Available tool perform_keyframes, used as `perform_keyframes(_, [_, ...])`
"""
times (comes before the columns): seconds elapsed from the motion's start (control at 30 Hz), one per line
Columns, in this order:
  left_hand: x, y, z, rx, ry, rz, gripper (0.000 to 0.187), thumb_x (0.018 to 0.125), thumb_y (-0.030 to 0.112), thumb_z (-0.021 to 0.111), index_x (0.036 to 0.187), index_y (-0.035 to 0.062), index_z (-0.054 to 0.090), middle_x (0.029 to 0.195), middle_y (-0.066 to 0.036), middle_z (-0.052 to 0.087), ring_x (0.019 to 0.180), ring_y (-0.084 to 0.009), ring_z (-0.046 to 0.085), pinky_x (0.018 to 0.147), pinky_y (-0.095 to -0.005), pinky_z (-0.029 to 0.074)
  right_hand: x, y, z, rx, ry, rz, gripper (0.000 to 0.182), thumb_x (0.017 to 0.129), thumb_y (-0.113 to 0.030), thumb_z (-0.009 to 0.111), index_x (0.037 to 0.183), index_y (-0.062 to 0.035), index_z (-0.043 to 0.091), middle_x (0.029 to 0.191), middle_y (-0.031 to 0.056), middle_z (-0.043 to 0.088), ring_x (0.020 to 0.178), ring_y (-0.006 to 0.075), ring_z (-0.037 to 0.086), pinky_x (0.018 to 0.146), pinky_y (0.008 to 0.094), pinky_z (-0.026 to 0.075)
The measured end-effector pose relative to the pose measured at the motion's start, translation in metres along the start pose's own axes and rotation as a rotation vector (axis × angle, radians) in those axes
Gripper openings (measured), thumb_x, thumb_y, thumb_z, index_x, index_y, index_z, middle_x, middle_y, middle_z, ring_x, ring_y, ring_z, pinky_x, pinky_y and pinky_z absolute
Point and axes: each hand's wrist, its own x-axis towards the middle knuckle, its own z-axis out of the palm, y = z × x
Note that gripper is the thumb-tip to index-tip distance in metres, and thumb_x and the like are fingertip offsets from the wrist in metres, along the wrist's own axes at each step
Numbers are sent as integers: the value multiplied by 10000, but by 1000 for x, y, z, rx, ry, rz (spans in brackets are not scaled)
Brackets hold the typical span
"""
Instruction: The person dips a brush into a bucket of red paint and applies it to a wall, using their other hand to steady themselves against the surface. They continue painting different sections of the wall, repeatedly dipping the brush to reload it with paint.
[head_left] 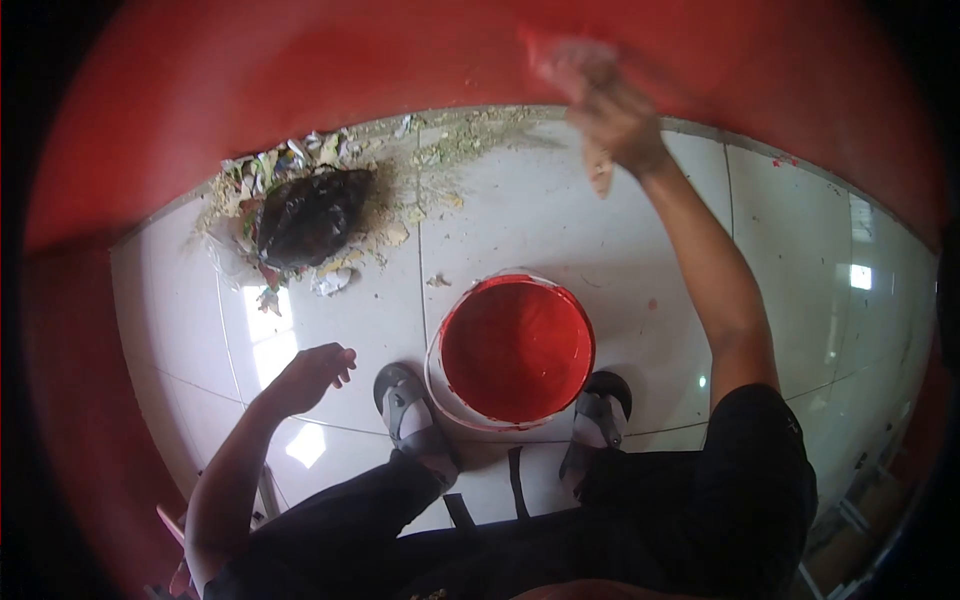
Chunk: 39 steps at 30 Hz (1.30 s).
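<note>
My right hand (605, 110) is raised against the red wall (300, 70) and is blurred by motion. It is closed around what looks like a paintbrush (600, 178), whose pale handle end sticks out below the fist. My left hand (312, 372) hangs over the floor tiles to the left of my knees, holding nothing, its fingers loosely curled and apart. A white bucket of red paint (515, 345) stands on the floor between my two sandalled feet (405, 405), below the right hand.
A black rubbish bag (310, 215) lies in a heap of paper scraps and debris at the foot of the wall, far left. White glossy floor tiles (640, 260) carry a few red paint spots. The red wall curves round both sides.
</note>
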Motion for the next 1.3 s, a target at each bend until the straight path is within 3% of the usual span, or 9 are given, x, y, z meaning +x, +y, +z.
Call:
perform_keyframes(0.1, [3, -7, 5, -9, -33, -56, 647, 1057, 567, 326, 1038, -3, 631, 900, -119, 668, 842, -206, 664, 774, -361, 535, 69, 19, -35, 17, 159, 98, 63, 764, -151, 709, 765, -155, 645, 1365, 39, 617, 1271, 269, 592, 940, 385, 563])
perform_keyframes(0.2, [0, 4, 7, 0, -31, -38, 626, 1060, 553, 336, 1047, 1, 631, 908, -115, 670, 848, -204, 666, 782, -356, 535, 103, 38, -19, -110, 839, -225, 448, 986, -318, 597, 637, -47, 524, 1175, 144, 722, 1046, 269, 725, 776, 317, 623])
perform_keyframes(0.27, [-3, 14, 10, -10, -19, -2, 599, 1068, 529, 336, 1063, 7, 630, 930, -112, 672, 858, -204, 666, 793, -357, 535, 41, 16, -6, -200, 40, 83, 59, 763, -156, 708, 763, -155, 648, 1351, 56, 627, 1290, 270, 578, 1008, 393, 527])
perform_keyframes(0.37, [-6, 36, 22, -80, -78, 139, 592, 1072, 525, 339, 1143, 12, 626, 1020, -116, 676, 924, -208, 658, 842, -357, 526, -25, -17, 36, -20, -233, -29, 13, 792, -183, 669, 779, -183, 674, 1342, 51, 621, 1275, 238, 586, 1091, 434, 473])
perform_keyframes(0.5, [-5, 78, 43, -313, -181, 142, 555, 1071, 500, 395, 1240, 8, 587, 1143, -84, 654, 1045, -170, 606, 938, -334, 481, -75, -61, 33, 251, -536, 201, 126, 685, -245, 721, 757, -179, 642, 1253, 44, 631, 1134, 253, 646, 870, 384, 577])
perform_keyframes(0.77, [4, 116, 29, -109, -295, -31, 498, 998, 474, 587, 1216, 26, 584, 1081, -85, 693, 1010, -148, 640, 810, -314, 499, -91, -43, -10, 947, -389, 691, 62, 797, -118, 627, 743, -98, 604, 928, 66, 716, 742, 186, 712, 756, 350, 583])
perform_keyframes(0.87, [13, 115, 29, -205, -338, 43, 345, 1026, 335, 569, 1182, 29, 609, 1110, -41, 671, 1049, -137, 622, 841, -322, 506, -52, -48, -47, 880, -190, 809, 103, 823, -64, 549, 721, -58, 559, 851, 60, 708, 907, 189, 740, 789, 311, 569])
perform_keyframes(1.0, [-3, 117, 17, -557, -472, 297, 375, 1012, 272, 590, 1246, -21, 586, 1191, -88, 646, 1177, -207, 596, 1091, -395, 428, -32, -44, -53, 535, -164, 782, 193, 890, -62, 505, 702, -24, 521, 1019, 130, 736, 1206, 225, 652, 828, 323, 562])
perform_keyframes(1.3, [-20, 117, 4, -641, -364, 348, 351, 1035, 245, 563, 1065, -88, 668, 1134, -160, 654, 1082, -205, 649, 1033, -345, 501, 19, -61, -68, 413, 18, 763, 119, 825, 49, 630, 746, -15, 567, 1118, 126, 734, 836, 271, 733, 689, 350, 575])
